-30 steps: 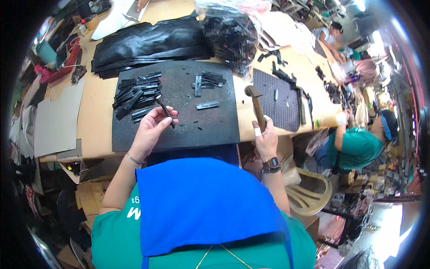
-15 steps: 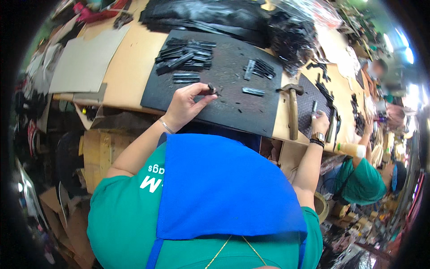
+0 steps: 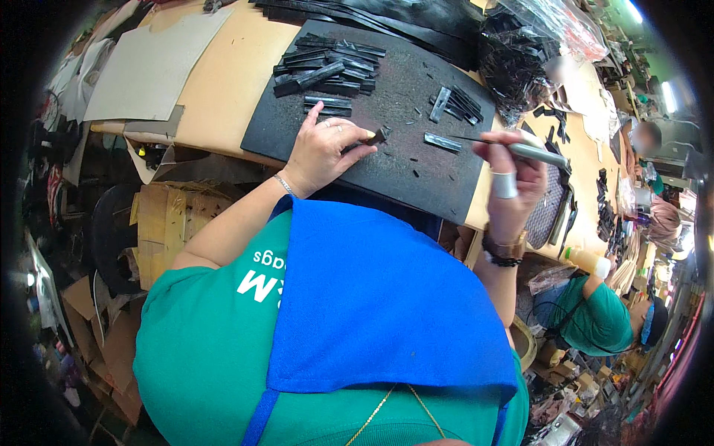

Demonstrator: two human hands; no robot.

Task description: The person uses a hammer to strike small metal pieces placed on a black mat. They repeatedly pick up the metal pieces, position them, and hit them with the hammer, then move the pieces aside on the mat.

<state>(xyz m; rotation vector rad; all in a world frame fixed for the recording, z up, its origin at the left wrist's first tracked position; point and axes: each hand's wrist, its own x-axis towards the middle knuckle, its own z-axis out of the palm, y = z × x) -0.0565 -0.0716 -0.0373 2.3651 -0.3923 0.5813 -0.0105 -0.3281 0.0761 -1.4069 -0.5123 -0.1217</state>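
Observation:
Between the thumb and fingers of my left hand [image 3: 327,149] is a small black folded strip [image 3: 381,135], held just above a dark work board [image 3: 357,167]. My right hand [image 3: 513,182], partly smeared by motion, grips a slim pointed tool [image 3: 539,154] with a silver-grey handle. Its thin dark shaft reaches left over the board, close to a single shiny black strip [image 3: 443,142]. Beyond my left hand lies a heap of black strips [image 3: 327,67], with a few more [image 3: 327,106] beside my fingers. A smaller pile of strips [image 3: 457,104] rests farther right.
Black sheets [image 3: 372,26] and a plastic-wrapped black bundle [image 3: 513,67] lie along the far side. Pale card [image 3: 152,70] covers part of the table at left. A dark textured pad [image 3: 544,208] sits right of my hand. Another person in green [image 3: 595,316] works at right.
My right hand has lifted off the textured pad and come left with the pointed tool, now covering where the hammer lay. My left hand still pinches the strip; the view has shifted slightly.

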